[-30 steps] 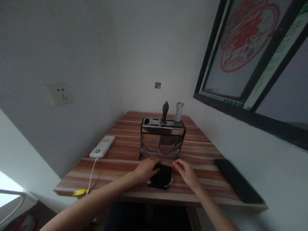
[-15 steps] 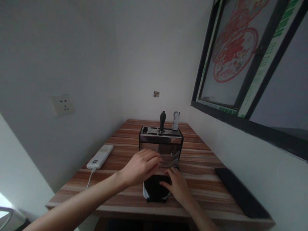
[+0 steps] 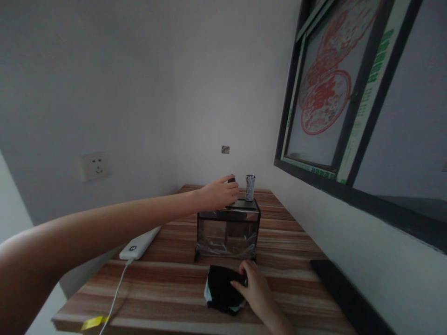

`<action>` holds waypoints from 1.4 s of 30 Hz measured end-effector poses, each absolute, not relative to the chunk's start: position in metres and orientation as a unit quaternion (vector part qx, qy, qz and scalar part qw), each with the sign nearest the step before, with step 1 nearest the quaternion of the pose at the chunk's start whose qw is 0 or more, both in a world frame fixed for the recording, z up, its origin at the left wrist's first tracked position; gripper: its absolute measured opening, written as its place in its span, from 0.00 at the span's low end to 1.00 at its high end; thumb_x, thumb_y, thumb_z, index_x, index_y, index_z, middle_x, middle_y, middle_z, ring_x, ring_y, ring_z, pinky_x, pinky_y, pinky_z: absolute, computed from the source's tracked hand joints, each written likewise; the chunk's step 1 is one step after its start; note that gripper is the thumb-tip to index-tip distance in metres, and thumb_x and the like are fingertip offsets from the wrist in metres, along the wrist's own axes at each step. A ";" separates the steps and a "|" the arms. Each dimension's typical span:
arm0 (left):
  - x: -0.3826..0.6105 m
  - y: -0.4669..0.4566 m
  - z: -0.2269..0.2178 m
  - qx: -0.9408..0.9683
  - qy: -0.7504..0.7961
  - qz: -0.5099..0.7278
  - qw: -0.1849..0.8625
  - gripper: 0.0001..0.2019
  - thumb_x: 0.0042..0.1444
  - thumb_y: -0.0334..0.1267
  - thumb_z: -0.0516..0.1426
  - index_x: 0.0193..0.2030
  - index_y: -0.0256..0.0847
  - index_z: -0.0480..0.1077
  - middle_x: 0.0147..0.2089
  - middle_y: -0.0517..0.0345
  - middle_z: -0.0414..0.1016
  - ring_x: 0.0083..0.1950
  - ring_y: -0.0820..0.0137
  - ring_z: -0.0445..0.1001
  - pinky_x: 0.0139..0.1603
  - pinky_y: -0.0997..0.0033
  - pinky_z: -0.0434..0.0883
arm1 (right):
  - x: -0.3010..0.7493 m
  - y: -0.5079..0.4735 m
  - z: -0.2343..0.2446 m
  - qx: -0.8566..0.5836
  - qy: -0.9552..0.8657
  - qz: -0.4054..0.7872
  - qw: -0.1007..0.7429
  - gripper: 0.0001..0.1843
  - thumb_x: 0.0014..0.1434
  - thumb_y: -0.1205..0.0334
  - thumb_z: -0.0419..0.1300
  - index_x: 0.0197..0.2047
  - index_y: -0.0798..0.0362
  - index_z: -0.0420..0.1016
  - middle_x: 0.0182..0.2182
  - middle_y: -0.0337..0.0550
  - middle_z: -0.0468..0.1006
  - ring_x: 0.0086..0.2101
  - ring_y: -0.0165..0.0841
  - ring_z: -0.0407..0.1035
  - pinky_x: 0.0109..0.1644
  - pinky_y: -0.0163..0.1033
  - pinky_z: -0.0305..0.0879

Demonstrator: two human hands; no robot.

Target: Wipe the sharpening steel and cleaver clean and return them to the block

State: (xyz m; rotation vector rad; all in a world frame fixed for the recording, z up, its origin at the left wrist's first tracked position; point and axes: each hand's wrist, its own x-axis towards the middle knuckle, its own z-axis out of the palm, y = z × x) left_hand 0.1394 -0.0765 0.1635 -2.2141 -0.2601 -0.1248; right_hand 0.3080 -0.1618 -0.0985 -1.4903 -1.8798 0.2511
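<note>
My left hand reaches over the top of a clear-sided box with a dark frame. Its fingers are closed around a dark bulbous handle that stands on the box, so only the handle's tip shows. Just right of it, a small silvery, crinkled cylinder stands upright on the box top. In front of the box lies a black folded cloth-like piece with pale edges. My right hand rests at its right side, thumb and forefinger closed on its edge.
A white power bank with a white cable lies on the left of the wood-grain table. A yellow tag is at the front edge. A long black flat object lies along the right. Walls and a window frame border the table.
My left hand has risen from in front of the box to the dark handle on top and closed around it. My right hand stays by the black piece. The view has tilted upward slightly.
</note>
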 end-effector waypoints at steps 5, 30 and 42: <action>0.156 -0.063 0.160 -0.909 -0.135 -0.015 0.393 0.09 0.53 0.24 0.56 0.32 0.42 0.74 0.40 0.55 0.78 0.48 0.66 0.70 0.65 0.61 0.48 | 0.309 -0.160 -0.104 -0.558 -0.735 0.089 0.374 0.14 0.47 0.70 0.64 0.31 0.50 0.61 0.31 0.37 0.70 0.34 0.33 0.67 0.38 0.36 0.61; 0.165 -0.027 0.149 -0.916 -0.165 -0.030 0.366 0.11 0.44 0.23 0.58 0.18 0.40 0.66 0.29 0.54 0.77 0.39 0.64 0.71 0.45 0.65 0.57 | 0.307 -0.167 -0.092 -0.559 -0.737 0.097 0.369 0.10 0.50 0.70 0.60 0.34 0.50 0.64 0.34 0.39 0.72 0.37 0.35 0.68 0.42 0.37 0.63; 0.160 -0.034 0.202 -0.897 -0.171 -0.001 0.408 0.12 0.47 0.23 0.57 0.18 0.41 0.65 0.28 0.55 0.77 0.39 0.64 0.70 0.45 0.65 0.56 | 0.306 -0.166 -0.092 -0.567 -0.739 0.091 0.352 0.07 0.51 0.70 0.60 0.33 0.50 0.66 0.35 0.40 0.73 0.39 0.36 0.68 0.43 0.38 0.63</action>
